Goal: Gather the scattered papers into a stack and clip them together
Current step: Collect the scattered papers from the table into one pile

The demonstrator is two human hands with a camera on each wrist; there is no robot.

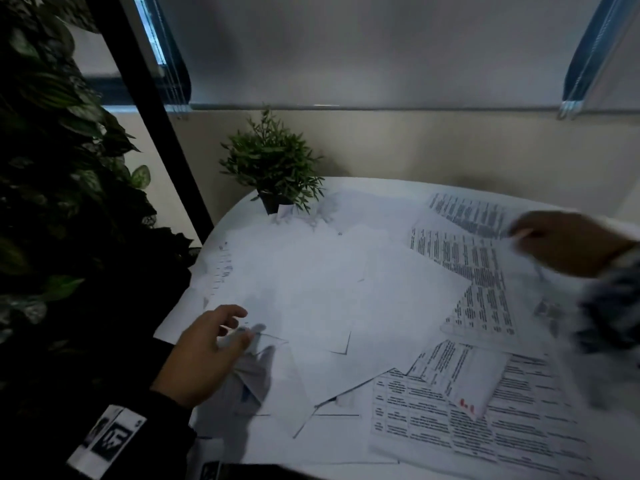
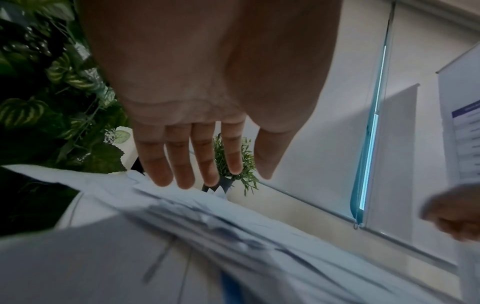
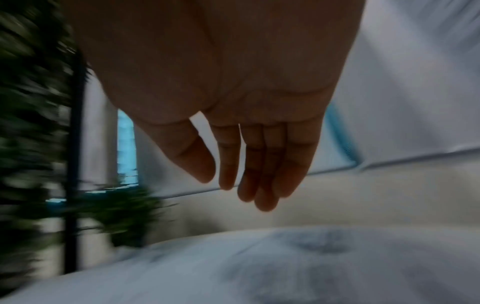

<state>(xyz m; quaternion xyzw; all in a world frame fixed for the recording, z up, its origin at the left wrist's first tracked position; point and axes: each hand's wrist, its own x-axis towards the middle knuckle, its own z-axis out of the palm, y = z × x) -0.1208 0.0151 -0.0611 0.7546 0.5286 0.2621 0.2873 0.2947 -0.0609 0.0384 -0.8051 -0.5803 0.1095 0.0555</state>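
Scattered papers cover a round white table (image 1: pixel 377 183). Blank sheets (image 1: pixel 329 289) lie in the middle, printed sheets (image 1: pixel 481 271) at the right and a printed table sheet (image 1: pixel 433 420) at the front. My left hand (image 1: pixel 239 327) hovers just over the sheets at the table's left edge, fingers straight and holding nothing; the left wrist view shows the left hand (image 2: pixel 207 179) the same way. Blurred by motion, my right hand (image 1: pixel 523 233) is over the far right printed sheets. The right wrist view has this hand (image 3: pixel 241 189) with straight fingers and nothing in it. I see no clip.
A small potted plant (image 1: pixel 273 168) stands at the back of the table, with a paper corner against its pot. A large leafy plant (image 1: pixel 52 168) and a black post (image 1: pixel 156 126) crowd the left side. A wall with blinds (image 1: pixel 381 46) is close behind.
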